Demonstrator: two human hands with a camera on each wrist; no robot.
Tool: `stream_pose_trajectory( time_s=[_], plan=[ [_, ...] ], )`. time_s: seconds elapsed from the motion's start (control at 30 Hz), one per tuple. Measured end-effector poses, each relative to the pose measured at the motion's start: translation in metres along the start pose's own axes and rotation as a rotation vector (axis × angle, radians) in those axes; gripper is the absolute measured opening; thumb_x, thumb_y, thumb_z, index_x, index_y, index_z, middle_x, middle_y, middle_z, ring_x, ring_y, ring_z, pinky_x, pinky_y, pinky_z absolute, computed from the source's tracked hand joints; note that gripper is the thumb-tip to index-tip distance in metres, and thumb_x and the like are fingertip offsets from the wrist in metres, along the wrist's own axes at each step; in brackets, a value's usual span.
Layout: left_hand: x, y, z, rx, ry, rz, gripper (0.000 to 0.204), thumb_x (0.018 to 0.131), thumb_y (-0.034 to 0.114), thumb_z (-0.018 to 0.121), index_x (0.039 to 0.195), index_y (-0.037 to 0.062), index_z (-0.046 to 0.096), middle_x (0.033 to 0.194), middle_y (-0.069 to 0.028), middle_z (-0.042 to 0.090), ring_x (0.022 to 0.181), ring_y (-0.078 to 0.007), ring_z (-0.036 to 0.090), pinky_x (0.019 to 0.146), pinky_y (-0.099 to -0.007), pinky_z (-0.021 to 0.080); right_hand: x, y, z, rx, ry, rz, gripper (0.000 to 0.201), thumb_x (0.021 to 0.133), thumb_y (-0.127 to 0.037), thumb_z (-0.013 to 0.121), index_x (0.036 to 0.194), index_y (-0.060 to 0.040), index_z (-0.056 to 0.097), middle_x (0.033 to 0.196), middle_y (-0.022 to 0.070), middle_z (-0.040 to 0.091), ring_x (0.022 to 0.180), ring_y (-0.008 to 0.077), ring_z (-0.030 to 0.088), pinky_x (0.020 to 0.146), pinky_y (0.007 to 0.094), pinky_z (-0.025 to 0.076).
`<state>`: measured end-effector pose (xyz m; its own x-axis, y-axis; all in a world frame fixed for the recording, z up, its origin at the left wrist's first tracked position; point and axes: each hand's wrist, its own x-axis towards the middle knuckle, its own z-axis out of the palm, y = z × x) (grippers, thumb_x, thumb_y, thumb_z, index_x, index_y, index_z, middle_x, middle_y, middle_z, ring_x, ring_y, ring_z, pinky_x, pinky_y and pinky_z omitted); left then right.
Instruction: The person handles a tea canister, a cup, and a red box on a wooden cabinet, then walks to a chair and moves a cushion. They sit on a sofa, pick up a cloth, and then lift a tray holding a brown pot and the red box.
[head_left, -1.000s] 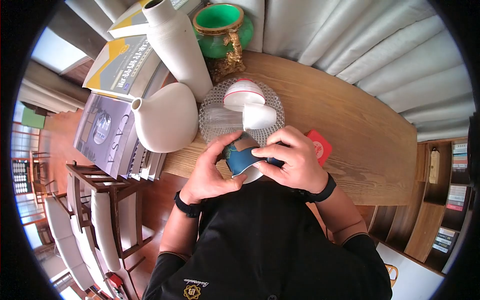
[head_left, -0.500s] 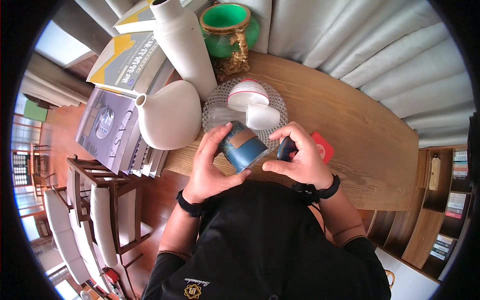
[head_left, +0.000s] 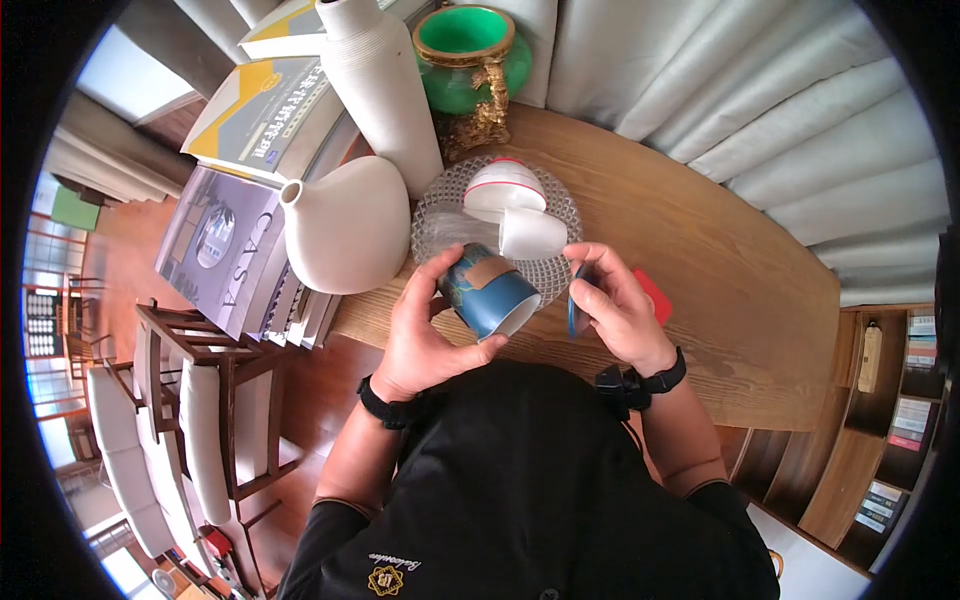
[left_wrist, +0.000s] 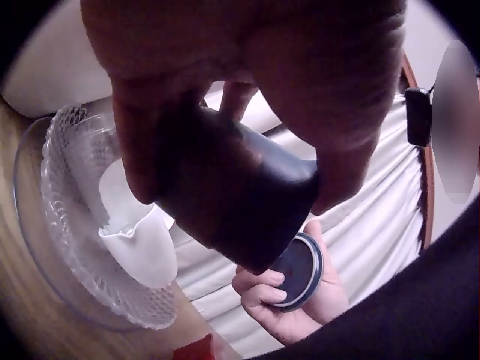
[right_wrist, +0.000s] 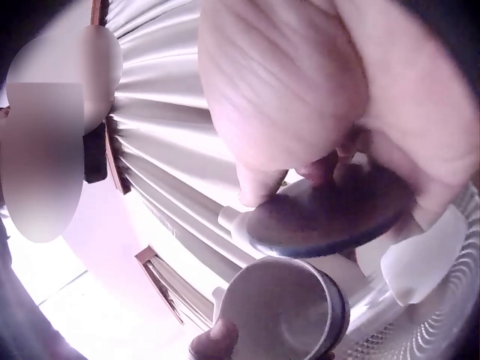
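Observation:
My left hand (head_left: 418, 338) grips a blue cup (head_left: 494, 297) with a brown band, tilted so its white inside faces right. In the right wrist view the cup (right_wrist: 279, 309) shows a pale, round mouth. Between thumb and fingers my right hand (head_left: 622, 311) pinches a round blue lid (head_left: 579, 302), held on edge apart from the cup. The lid (left_wrist: 298, 271) has a pale rim in the left wrist view. Behind the cup, a patterned glass plate (head_left: 566, 195) bears a red-rimmed white bowl (head_left: 505, 190) and a small white cup (head_left: 533, 234).
A rounded white vase (head_left: 350, 228), a tall white vase (head_left: 385, 95) and a green pot (head_left: 455, 82) with gold trim stand left of and behind the plate. Stacked books (head_left: 222, 240) lie at the left. A red item (head_left: 655, 296) is beside my right hand on the wooden table (head_left: 730, 290).
The lid has come away from the cup's mouth as my right hand moved right. The cup has turned so that its opening shows more.

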<state>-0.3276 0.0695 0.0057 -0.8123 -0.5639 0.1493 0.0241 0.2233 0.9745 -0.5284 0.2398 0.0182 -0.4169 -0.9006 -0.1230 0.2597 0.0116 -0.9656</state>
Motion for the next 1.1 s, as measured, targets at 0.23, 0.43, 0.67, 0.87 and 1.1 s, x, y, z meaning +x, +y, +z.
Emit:
stream_pose_trajectory(
  time_s=[0.23,0.43,0.67,0.87,1.1],
  plan=[
    [-0.003,-0.008,0.003,0.025,0.021,0.109,0.091,0.063,0.016,0.095,0.135,0.0041,0.041,0.140,-0.0197,0.048,0.125,-0.0278,0.055,0.101,-0.0413,0.050,-0.003,-0.008,-0.001,-0.024,-0.043,0.066,0.041,0.097,-0.017,0.068,0.133,-0.0038,0.051,0.096,-0.0029,0.053,0.083,0.0045,0.052,0.074,0.0233,0.045],
    [0.002,-0.007,0.001,0.078,-0.039,0.209,0.089,0.061,0.017,0.097,0.132,0.0078,0.043,0.141,-0.0230,0.047,0.127,-0.0328,0.054,0.100,-0.0415,0.050,0.007,-0.009,0.003,-0.372,-0.085,0.031,0.053,0.094,-0.038,0.071,0.129,-0.0003,0.058,0.099,0.0008,0.059,0.086,0.0082,0.055,0.075,0.0254,0.046],
    [0.008,0.015,0.004,0.266,-0.160,0.304,0.081,0.057,0.024,0.096,0.125,0.0080,0.056,0.136,-0.0207,0.056,0.120,-0.0390,0.061,0.098,-0.0453,0.053,0.020,-0.013,0.014,-0.489,-0.151,0.059,0.068,0.082,-0.055,0.079,0.113,0.0044,0.069,0.092,0.0077,0.070,0.085,0.0147,0.064,0.077,0.0305,0.052],
    [0.007,0.021,0.004,0.342,-0.198,0.280,0.080,0.057,0.027,0.096,0.126,0.0091,0.058,0.134,-0.0198,0.059,0.117,-0.0393,0.063,0.097,-0.0446,0.054,0.025,-0.015,0.008,-0.571,-0.263,0.202,0.060,0.083,-0.051,0.080,0.105,0.0045,0.072,0.087,0.0090,0.071,0.081,0.0124,0.063,0.076,0.0305,0.052],
    [0.009,0.015,0.001,0.188,-0.185,0.226,0.083,0.056,0.022,0.096,0.128,0.0089,0.058,0.135,-0.0209,0.058,0.122,-0.0371,0.061,0.099,-0.0439,0.053,0.022,-0.005,0.007,-0.296,-0.273,0.220,0.052,0.091,-0.038,0.075,0.115,0.0071,0.067,0.098,0.0080,0.070,0.090,0.0111,0.061,0.081,0.0290,0.051]
  ],
)
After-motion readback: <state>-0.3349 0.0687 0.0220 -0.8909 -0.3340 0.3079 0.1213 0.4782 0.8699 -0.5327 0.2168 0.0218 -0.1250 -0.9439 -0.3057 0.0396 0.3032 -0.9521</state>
